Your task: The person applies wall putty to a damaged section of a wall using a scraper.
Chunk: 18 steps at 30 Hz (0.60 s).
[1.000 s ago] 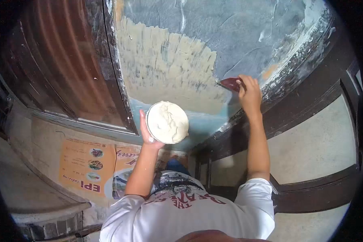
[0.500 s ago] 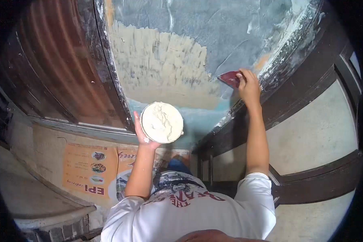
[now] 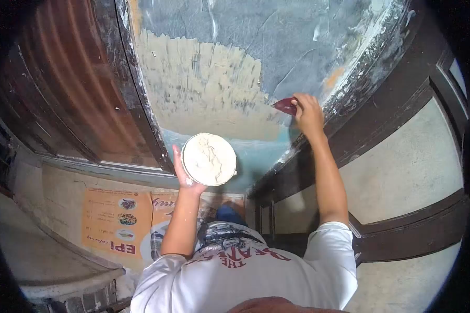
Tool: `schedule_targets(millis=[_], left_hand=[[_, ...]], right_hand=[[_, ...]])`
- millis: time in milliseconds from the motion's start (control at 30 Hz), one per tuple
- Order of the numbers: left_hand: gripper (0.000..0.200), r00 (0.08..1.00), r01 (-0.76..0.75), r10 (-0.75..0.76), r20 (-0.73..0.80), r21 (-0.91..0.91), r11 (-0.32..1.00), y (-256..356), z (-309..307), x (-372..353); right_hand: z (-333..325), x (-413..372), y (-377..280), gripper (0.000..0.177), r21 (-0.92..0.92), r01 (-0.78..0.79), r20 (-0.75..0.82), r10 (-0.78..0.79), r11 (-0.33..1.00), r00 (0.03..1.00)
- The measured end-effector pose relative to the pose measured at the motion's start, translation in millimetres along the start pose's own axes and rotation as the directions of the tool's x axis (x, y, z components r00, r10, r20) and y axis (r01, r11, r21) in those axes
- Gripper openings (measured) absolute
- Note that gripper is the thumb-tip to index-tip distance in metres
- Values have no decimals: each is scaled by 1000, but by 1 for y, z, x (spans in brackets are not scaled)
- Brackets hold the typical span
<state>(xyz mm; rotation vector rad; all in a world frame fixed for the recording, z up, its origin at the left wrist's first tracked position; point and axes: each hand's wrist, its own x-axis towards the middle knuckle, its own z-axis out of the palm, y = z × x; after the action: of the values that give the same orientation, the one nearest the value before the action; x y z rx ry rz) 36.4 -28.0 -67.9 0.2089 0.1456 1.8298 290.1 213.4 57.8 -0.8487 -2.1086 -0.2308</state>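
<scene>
My left hand (image 3: 187, 175) supports a round tub of cream-coloured putty (image 3: 210, 159) from below and the side, its thumb along the rim. The putty fills the tub and has a ridged, scraped surface. In my right hand (image 3: 308, 116) is a dark red putty scraper (image 3: 284, 106), pinched between thumb and fingers. Its edge lies right at the wall (image 3: 297, 57), by the right border of a beige putty layer (image 3: 209, 88). Grey skim with streaks covers the wall above, and a pale turquoise strip (image 3: 250, 148) shows below.
Dark wooden panelling (image 3: 73, 88) stands on the left, and a dark-framed door with pale panels (image 3: 397, 156) on the right. An orange printed banner (image 3: 112, 221) lies on the floor at lower left.
My right hand has moved the scraper slightly left and down along the wall. The tub in my left hand stays almost in place. The view has shifted a little.
</scene>
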Motion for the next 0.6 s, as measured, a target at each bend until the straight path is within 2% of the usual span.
schedule_targets(millis=[33,67,133,233,333,400,433,500,567,600], left_hand=[[90,1000,-8,8,-12,9,1000,0,0,0],[90,998,23,-21,60,-32,999,1,0,0],[91,999,30,-28,43,-35,999,2,0,-1],[91,999,37,-36,36,-31,999,0,-3,-1],[89,1000,18,-18,-23,-26,1000,-2,-3,-2],[89,1000,18,-18,2,-30,999,-1,0,-5],[89,999,20,-19,30,-30,999,-1,1,-5],[90,1000,10,-9,-22,4,1000,-1,-1,-4],[91,1000,8,-8,-26,-3,1000,-1,-2,-3],[90,1000,18,-18,-3,-34,999,0,-5,-3]], right_hand=[[2,2,0,21,-21,3,1,-3,1000,1000],[2,6,2,21,-19,5,2,-5,1000,1000],[-5,14,3,20,-5,-33,-92,33,999,995],[-14,12,3,19,32,-62,-87,65,998,994],[-3,-6,1,17,32,-18,-31,19,999,999],[2,-8,3,16,35,2,-17,-1,999,1000],[3,-3,4,17,10,-5,-34,5,1000,999],[0,8,7,18,-16,-14,-51,13,1000,999],[-13,18,9,18,70,-34,-178,47,997,983],[-17,17,11,18,86,-81,-164,94,993,982]])
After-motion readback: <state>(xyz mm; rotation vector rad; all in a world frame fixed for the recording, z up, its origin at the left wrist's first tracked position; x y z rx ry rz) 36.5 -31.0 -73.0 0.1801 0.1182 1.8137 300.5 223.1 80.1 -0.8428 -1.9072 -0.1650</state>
